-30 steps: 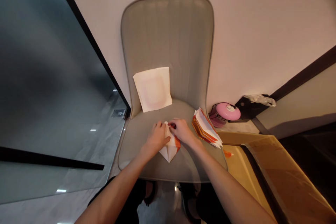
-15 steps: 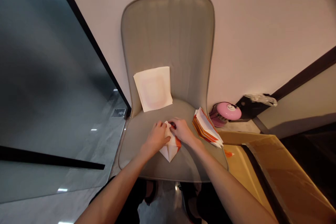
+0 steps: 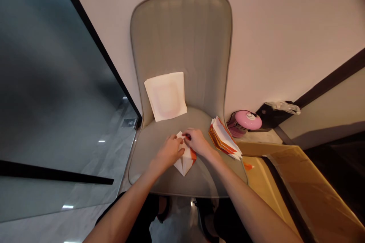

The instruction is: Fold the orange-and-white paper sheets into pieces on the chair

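Observation:
A partly folded white paper with an orange-red side [image 3: 186, 160] lies on the seat of a grey chair [image 3: 182, 38]. My left hand [image 3: 171, 149] rests on its left side, fingers bent and pressing on it. At its upper right edge my right hand [image 3: 195, 140] pinches a flap between thumb and fingers. A stack of square white sheets [image 3: 167, 97] leans on the backrest. Several folded white and orange papers [image 3: 224, 139] lie stacked at the seat's right edge.
Right of the chair are an open cardboard box [image 3: 310, 182], a pink round-topped device [image 3: 247, 120] and a black item with clear plastic on it [image 3: 269, 115]. A dark-framed glass panel [image 3: 57, 83] stands on the left.
My left hand's fingers have shifted slightly on the folded paper. My right hand keeps nearly the same place at the upper edge.

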The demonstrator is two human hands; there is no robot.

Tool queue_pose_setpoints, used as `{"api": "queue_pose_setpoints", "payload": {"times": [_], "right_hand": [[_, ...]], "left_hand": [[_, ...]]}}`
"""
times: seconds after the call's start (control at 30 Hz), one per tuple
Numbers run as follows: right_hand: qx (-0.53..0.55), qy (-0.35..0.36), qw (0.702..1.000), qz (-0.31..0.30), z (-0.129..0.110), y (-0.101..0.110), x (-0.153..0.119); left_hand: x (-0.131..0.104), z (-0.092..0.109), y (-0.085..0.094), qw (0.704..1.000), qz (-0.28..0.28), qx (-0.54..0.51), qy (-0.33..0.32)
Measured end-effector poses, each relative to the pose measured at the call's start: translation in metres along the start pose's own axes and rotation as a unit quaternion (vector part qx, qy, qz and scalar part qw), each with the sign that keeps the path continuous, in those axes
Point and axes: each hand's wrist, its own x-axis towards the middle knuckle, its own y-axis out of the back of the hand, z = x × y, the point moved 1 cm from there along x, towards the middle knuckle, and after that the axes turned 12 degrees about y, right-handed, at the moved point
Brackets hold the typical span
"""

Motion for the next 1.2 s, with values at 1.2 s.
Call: {"api": "queue_pose_setpoints", "payload": {"times": [1.2], "right_hand": [[-0.014, 0.008, 1.0, 0.0, 0.0, -0.005, 0.0]], "left_hand": [[0.015, -0.019, 0.003, 0.996, 0.029, -0.069, -0.057]]}}
